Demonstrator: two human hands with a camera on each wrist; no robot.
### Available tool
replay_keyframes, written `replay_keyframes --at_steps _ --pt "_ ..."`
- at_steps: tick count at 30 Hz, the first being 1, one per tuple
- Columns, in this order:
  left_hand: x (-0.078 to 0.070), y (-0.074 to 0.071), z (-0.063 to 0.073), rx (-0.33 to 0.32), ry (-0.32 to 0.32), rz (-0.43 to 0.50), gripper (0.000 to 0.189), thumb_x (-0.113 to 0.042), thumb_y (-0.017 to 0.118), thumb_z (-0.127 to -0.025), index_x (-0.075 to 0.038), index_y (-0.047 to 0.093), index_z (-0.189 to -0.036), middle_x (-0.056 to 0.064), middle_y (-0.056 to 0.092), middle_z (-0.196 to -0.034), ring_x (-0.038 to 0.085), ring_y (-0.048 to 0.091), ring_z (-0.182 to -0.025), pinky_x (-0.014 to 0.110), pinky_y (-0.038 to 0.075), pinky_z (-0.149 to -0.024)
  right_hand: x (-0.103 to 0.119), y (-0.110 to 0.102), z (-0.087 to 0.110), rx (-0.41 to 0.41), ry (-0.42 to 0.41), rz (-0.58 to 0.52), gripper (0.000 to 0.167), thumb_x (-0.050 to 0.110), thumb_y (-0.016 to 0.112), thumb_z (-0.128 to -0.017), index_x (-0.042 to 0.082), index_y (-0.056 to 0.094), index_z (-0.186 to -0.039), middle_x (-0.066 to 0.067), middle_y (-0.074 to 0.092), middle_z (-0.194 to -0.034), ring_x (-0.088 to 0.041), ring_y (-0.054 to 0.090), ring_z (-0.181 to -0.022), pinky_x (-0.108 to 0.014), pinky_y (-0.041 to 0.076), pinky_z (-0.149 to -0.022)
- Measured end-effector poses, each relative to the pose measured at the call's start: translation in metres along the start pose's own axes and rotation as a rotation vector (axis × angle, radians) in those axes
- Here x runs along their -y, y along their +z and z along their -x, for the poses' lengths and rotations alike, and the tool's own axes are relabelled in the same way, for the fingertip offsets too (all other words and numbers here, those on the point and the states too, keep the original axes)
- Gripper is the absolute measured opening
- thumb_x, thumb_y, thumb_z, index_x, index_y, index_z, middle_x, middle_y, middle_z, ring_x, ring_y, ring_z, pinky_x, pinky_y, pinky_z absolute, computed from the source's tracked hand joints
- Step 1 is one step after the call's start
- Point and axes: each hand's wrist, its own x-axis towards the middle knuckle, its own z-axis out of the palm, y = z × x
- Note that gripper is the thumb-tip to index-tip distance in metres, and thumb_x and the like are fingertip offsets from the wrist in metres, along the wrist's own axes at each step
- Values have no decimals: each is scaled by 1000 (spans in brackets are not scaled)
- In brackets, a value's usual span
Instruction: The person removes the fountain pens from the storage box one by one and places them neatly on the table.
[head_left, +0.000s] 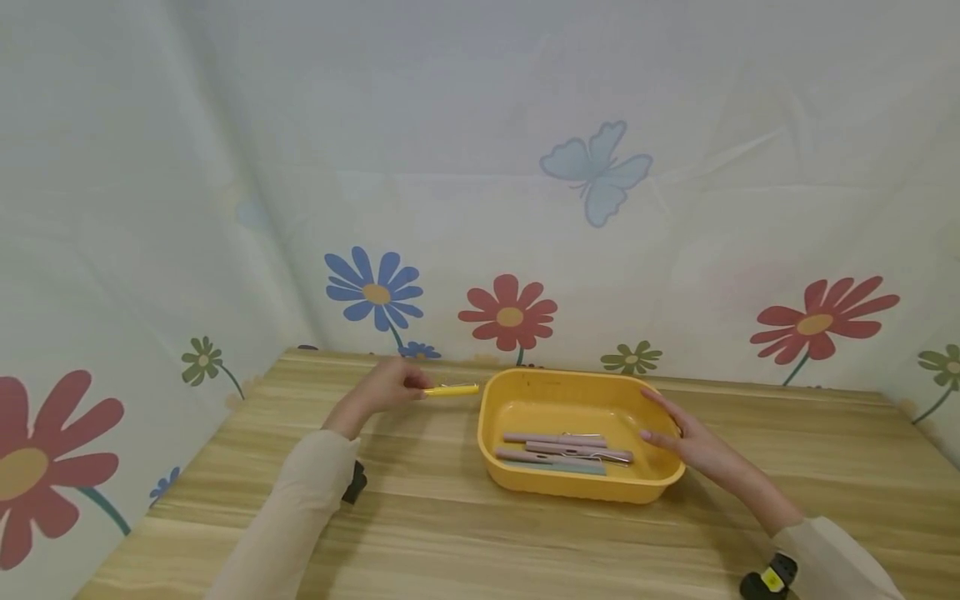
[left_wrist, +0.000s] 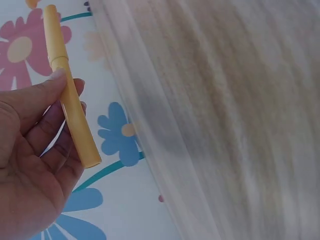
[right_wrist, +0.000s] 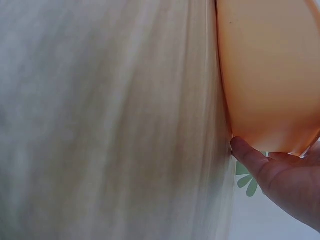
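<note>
In the head view my left hand (head_left: 393, 385) holds a yellow pen (head_left: 452, 390) just left of a yellow plastic basin (head_left: 577, 492). The left wrist view shows this capped pen (left_wrist: 80, 125) pinched between thumb and fingers (left_wrist: 42, 95). My right hand (head_left: 701, 450) grips the basin's right side, thumb and a finger reaching over the rim. Seen from the right wrist, that hand (right_wrist: 285, 185) touches the basin's outer wall (right_wrist: 270, 90). Inside the basin lie several pinkish pens (head_left: 555, 438) with metal clips, and a blue-green pen (head_left: 555, 467) near the front wall.
The basin stands on a wood-grain table (head_left: 420, 533). Behind and to the left hangs a pale cloth (head_left: 450, 150) printed with flowers and a butterfly, meeting the table's back edge. Black wrist devices (head_left: 768, 577) sit at both sleeves.
</note>
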Motion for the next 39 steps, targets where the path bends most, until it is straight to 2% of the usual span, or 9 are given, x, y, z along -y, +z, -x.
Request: replay_keyframes --at_steps 6,13,19,29,39 --pt "7 5 -5 44 19 -34 11 0 66 -76 1 70 -86 6 68 -77 12 58 -68 28 49 -66 0 0 1 1 15 0 69 24 57 -89 8 19 -145 -26 10 -148 -49 9 -131 -67 12 -98" --pt "8 10 -9 101 -51 -68 11 -1 68 -75 -1 71 -85 5 67 -76 14 58 -71 31 48 -72 -1 0 1 2 -1 10 69 24 57 -89 7 19 -145 -27 11 -147 -50 11 -130 -67 14 -97" --pt "10 10 -14 128 -59 -104 12 0 68 -74 -1 71 -86 6 68 -80 16 60 -74 32 48 -75 -1 0 1 -3 -2 10 69 22 57 -89 6 19 -144 -27 12 -147 -49 12 -131 -67 15 -97" --pt "13 12 -18 156 -126 -85 14 0 68 -74 -1 71 -87 6 68 -81 16 59 -75 33 49 -76 1 1 2 -7 5 19 69 23 57 -89 7 20 -144 -27 11 -147 -49 10 -131 -67 14 -97" --pt "18 15 -21 149 -74 -81 16 0 69 -73 0 71 -89 8 69 -83 18 62 -77 31 50 -75 -1 0 1 -9 -8 14 68 22 57 -89 4 21 -144 -28 12 -146 -49 12 -130 -65 16 -99"
